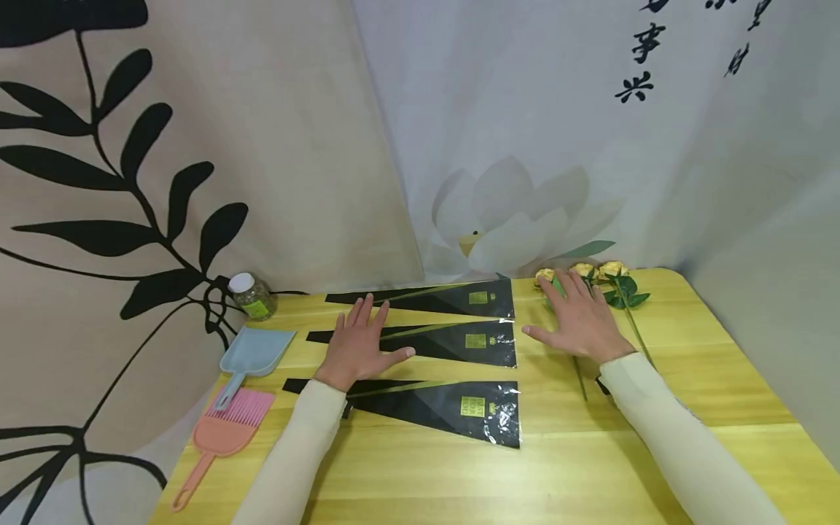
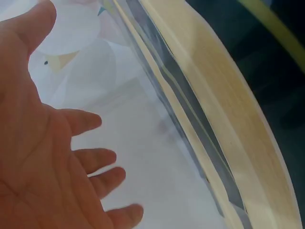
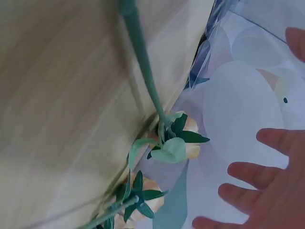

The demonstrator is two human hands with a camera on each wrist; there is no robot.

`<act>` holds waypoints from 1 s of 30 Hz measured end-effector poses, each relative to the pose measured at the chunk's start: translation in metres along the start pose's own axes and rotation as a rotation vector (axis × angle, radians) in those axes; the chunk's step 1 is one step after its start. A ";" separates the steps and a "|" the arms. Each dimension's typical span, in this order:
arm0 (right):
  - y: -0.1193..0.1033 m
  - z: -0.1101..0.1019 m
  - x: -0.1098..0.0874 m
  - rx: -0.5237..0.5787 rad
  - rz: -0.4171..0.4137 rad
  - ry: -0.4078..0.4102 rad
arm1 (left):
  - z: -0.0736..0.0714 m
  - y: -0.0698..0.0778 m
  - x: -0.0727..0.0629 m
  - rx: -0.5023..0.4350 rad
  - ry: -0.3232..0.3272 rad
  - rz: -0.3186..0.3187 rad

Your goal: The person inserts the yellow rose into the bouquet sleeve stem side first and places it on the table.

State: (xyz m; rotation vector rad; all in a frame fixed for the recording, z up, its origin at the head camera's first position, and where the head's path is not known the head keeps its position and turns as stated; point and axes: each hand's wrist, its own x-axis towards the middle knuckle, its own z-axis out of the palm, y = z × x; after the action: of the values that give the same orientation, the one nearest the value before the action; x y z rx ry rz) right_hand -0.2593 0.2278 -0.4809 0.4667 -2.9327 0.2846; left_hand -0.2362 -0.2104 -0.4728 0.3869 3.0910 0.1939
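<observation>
"What's going on?"

"The left hand and right hand are spread, empty. Maybe just getting ready."

"And the yellow, green-stemmed roses?"

"Near the right one; flat black plastic sleeves lie below the left. Taking any would need pinching."

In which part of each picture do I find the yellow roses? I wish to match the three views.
Head: the yellow roses lie right of centre, near the back edge of the table, beside and beyond the right hand.
Left wrist: not in this picture.
Right wrist: blooms show around lower centre, left of the hand.
Shared landmark: the pale lotus print, in all three views.
</observation>
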 end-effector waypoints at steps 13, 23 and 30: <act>-0.002 0.004 0.032 0.211 -0.015 -0.039 | 0.000 0.005 0.045 -0.108 -0.029 0.097; -0.009 0.010 0.057 0.348 -0.032 -0.040 | 0.006 0.017 0.087 -0.172 -0.035 0.123; -0.017 0.020 0.078 0.450 -0.009 -0.121 | 0.013 0.034 0.110 -0.203 -0.050 0.121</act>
State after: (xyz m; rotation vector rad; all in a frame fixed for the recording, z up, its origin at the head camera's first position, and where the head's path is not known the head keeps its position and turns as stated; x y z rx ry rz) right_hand -0.3299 0.1853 -0.4836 0.5701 -2.9719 0.9569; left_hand -0.3340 -0.1495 -0.4816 0.5607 2.9629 0.4872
